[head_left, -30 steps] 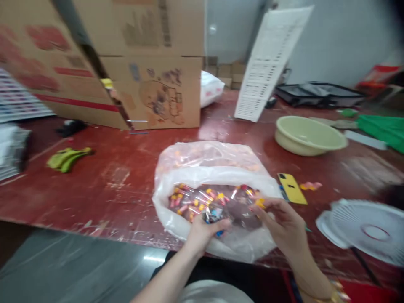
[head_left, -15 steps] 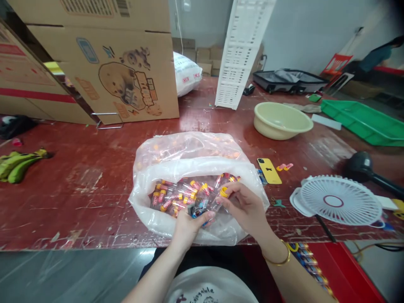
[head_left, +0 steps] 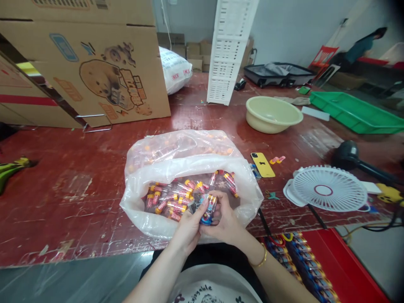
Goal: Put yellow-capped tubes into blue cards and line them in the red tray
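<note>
A white plastic bag [head_left: 139, 213] lies open on the red table, with several clear tubes [head_left: 173, 206] with yellow caps inside it. Over its front edge, my left hand [head_left: 188, 225] is closed on a small dark and blue packet [head_left: 202, 206], thumb on top. My right hand [head_left: 224, 218] closes round the other side of the same packet, where a yellow-capped tube also shows between the fingers. How far the tube sits in the packet cannot be made out.
Right of the bag are a yellow phone [head_left: 263, 165], two loose tubes, small scissors, a white fan [head_left: 328, 188] and a cream basin [head_left: 274, 114]. A green tray [head_left: 353, 111] stands farther right. A big cardboard box [head_left: 94, 75] stands back left, bananas [head_left: 12, 170] far left. Past the table's front edge is a red container [head_left: 342, 261].
My right hand has come down and left with the yellow-capped tube, from above the bag to the packet in my left hand. The view has shifted somewhat to the right.
</note>
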The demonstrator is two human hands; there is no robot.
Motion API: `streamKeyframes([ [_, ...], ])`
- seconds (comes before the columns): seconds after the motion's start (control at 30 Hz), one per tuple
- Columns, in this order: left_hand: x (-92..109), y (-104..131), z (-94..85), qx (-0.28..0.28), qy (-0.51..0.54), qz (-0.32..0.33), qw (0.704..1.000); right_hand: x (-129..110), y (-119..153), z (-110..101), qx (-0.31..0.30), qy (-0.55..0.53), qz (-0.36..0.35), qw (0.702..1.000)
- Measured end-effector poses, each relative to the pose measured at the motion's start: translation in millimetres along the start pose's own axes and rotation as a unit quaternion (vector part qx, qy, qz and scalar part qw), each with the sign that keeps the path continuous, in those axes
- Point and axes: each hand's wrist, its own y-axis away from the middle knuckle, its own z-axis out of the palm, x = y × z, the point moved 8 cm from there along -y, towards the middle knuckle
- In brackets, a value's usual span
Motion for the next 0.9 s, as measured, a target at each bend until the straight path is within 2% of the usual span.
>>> streamKeyframes([
  [0.17, 4, 3, -2.0, -0.013, -0.037, 0.02, 0.999, -11, 1, -10, 0.062, 0.1, -0.088, 0.989],
  [0.3, 6, 5, 2.7, -0.032, -0.033, 0.034, 0.998, -10, 4, -11, 0.071, 0.105, -0.096, 0.987],
  [0.5, 7, 5, 5.0, -0.018, -0.064, 0.07, 0.995, -14, 4, -14, 0.069, 0.131, -0.115, 0.982],
  [0.6, 6, 4, 7.6, -0.027, -0.086, 0.077, 0.993, -21, 8, -23, 0.097, 0.158, -0.123, 0.975],
  [0.67, 0, 3, 9.2, -0.025, -0.085, 0.051, 0.995, -24, 18, -35, 0.126, 0.17, -0.126, 0.969],
  [0.77, -20, 1, 13.5, -0.022, -0.087, -0.029, 0.996, -18, 51, -74, 0.189, 0.198, -0.114, 0.955],
  [0.83, -31, 0, 19.8, -0.025, -0.116, -0.058, 0.991, -2, 94, -123, 0.262, 0.242, -0.073, 0.931],
  [0.9, -38, -4, 28.4, -0.026, -0.152, -0.057, 0.986, 24, 163, -188, 0.355, 0.314, 0.034, 0.88],
])
